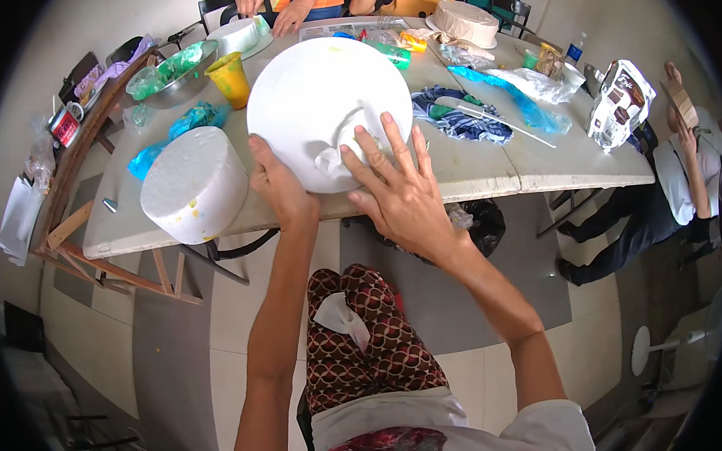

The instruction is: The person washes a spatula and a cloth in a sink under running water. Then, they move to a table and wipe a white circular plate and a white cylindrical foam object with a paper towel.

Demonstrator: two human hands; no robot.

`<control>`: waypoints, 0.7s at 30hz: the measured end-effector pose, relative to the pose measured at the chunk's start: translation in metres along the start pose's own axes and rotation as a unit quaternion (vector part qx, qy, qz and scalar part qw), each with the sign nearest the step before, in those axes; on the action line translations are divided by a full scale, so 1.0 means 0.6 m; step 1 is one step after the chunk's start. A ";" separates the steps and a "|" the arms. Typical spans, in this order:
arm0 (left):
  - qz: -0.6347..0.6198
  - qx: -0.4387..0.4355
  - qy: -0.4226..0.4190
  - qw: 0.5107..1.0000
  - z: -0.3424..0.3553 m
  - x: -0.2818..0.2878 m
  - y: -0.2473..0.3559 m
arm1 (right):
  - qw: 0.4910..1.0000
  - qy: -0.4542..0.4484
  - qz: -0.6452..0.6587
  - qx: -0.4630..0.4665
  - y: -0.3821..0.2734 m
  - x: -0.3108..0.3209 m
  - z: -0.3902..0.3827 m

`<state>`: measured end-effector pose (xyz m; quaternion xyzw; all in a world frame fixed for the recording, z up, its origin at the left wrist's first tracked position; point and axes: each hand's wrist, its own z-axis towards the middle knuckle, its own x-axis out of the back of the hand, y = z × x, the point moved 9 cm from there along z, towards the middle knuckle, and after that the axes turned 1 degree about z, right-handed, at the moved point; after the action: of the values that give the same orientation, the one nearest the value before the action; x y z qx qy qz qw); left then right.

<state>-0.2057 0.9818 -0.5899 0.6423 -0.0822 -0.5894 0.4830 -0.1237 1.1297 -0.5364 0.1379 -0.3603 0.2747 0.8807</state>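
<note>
A round white disc point(322, 82), like a cake turntable top, is tilted up toward me at the table's near edge. My left hand point(283, 184) grips its lower left rim, thumb over the face and the other fingers hidden behind. My right hand point(404, 191) lies against the lower right of the face with its fingers spread, pressing a crumpled white tissue point(327, 160) against it. Part of the tissue is hidden under the fingers. Left of the disc stands a white foam cake dummy point(194, 176) with yellow smears. Another white tissue point(342, 319) rests on my lap.
Behind the dummy are a yellow cup point(227, 76) and a metal bowl point(179, 76) with green-smeared plastic. A dark patterned cloth point(461, 116), a blue plastic bag point(525, 101) and a black-and-white pouch point(620, 105) lie rightward. Two people work across the table; another person point(672, 159) stands right.
</note>
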 end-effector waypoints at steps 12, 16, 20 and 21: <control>0.006 -0.027 -0.027 0.999 -0.012 -0.012 0.009 | 0.985 0.140 -0.096 -0.039 0.096 0.036 0.091; 0.010 -0.055 -0.039 0.998 -0.014 -0.014 0.016 | 0.985 0.156 -0.076 -0.023 0.075 0.029 0.116; 0.064 -0.095 -0.045 0.992 -0.021 -0.014 0.031 | 0.986 0.164 -0.036 0.018 0.048 0.029 0.134; 0.073 -0.103 -0.042 0.991 -0.024 -0.017 0.033 | 0.985 0.163 -0.046 0.021 0.055 0.032 0.137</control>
<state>-0.1872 0.9858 -0.5713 0.5556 -0.0882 -0.5844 0.5848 -0.1776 1.1280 -0.4636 0.1259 -0.1989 0.2598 0.9365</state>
